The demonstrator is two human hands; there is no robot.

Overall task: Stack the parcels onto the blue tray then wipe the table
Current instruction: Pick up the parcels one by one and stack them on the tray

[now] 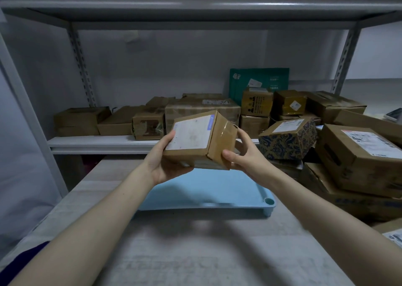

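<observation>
Both hands hold one cardboard parcel [200, 140] in the air, above the far part of the blue tray [217, 190] and not touching it. The parcel is tilted: its face with a white shipping label is turned up toward the camera, and its taped end is turned to the right. The left hand [162, 168] grips the lower left side, with the thumb on the edge of the label and the other fingers curled under the box. The right hand [245, 157] grips the taped end, with the thumb on the near corner and the fingers wrapped around the back side. So each hand is closed firmly around the parcel.

The blue tray lies flat on the grey table [195, 253], with one round leg socket visible at its near right corner. To the right of the tray a pile of brown boxes [359, 159] stands on the table, and a box with dark blue flower pattern [287, 140] leans on this pile. Behind the table a white metal shelf [97, 143] carries more cardboard boxes [80, 120] in a row. A green mailing bag [258, 79] stands against the wall behind them. A dark sleeve [19, 261] shows at the lower left corner
</observation>
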